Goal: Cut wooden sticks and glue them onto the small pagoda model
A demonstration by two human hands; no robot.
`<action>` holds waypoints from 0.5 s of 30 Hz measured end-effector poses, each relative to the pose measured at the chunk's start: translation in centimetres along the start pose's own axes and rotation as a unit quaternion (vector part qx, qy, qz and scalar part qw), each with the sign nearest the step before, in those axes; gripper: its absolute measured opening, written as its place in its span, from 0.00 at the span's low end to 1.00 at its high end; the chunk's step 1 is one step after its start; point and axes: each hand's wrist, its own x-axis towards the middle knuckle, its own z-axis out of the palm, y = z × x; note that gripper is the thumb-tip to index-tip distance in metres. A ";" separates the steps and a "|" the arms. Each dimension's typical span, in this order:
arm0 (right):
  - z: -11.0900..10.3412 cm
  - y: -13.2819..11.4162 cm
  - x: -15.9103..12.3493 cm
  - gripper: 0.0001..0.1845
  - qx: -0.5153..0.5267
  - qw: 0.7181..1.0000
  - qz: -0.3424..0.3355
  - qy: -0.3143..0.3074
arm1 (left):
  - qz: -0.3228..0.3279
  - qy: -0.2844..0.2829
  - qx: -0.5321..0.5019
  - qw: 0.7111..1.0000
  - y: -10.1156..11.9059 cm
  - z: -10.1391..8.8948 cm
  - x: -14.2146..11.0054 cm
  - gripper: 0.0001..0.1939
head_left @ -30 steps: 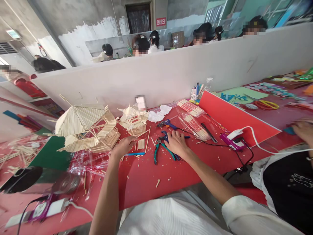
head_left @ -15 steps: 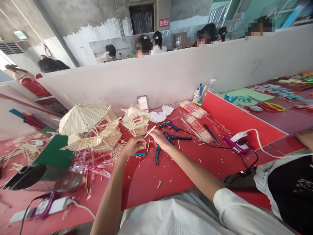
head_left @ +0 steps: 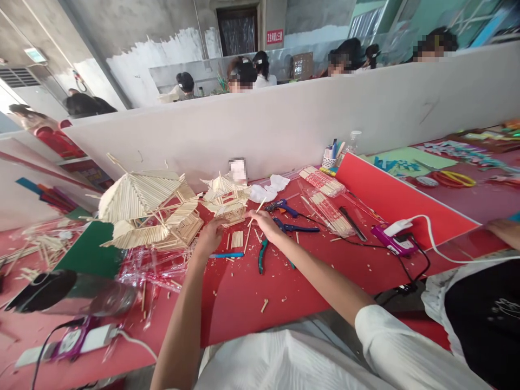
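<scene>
My right hand (head_left: 266,222) pinches a thin wooden stick (head_left: 257,210) that points up toward a small stick-built model (head_left: 225,201). My left hand (head_left: 210,236) rests with curled fingers on the red table (head_left: 252,292) just below that model, beside a small flat panel of glued sticks (head_left: 236,239). Green-handled pliers (head_left: 262,257) lie under my right forearm. A blue pen-like tool (head_left: 226,255) sits near my left hand. A large stick-built roofed model (head_left: 148,210) stands to the left.
A blue glue gun (head_left: 279,206), packs of sticks (head_left: 325,203), a purple power strip (head_left: 393,238) with cables, a pen cup (head_left: 329,157) and clear wrappers (head_left: 150,268) surround the spot. A white partition (head_left: 284,119) backs the table. Another person's hand (head_left: 506,227) is at right.
My right hand left the pliers, picked up a stick and carried it up toward the small model. My left hand shifted slightly toward the model's base.
</scene>
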 end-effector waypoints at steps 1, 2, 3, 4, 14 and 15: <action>0.0 -0.1 0.4 0.22 0.022 1.000 0.010 -0.004 | -0.020 0.012 0.018 1.000 -0.3 0.0 0.0 0.23; 0.1 -0.2 0.7 0.19 0.049 0.999 0.020 -0.005 | -0.036 0.021 0.033 0.999 -0.5 0.1 0.0 0.23; 0.4 -0.3 1.0 0.17 0.078 0.997 0.029 -0.004 | -0.047 0.029 0.044 0.997 -0.6 0.1 0.0 0.24; 0.6 -0.2 1.3 0.15 0.099 0.994 0.038 -0.008 | -0.052 0.036 0.052 0.997 -0.7 0.2 0.0 0.25; 2.0 0.5 2.6 0.12 0.179 0.982 0.060 0.016 | -0.045 0.046 0.008 0.998 -1.2 1.7 0.9 0.26; 1.9 0.4 2.8 0.12 0.182 0.981 0.066 0.021 | -0.049 0.037 0.005 0.998 -1.1 1.8 1.1 0.27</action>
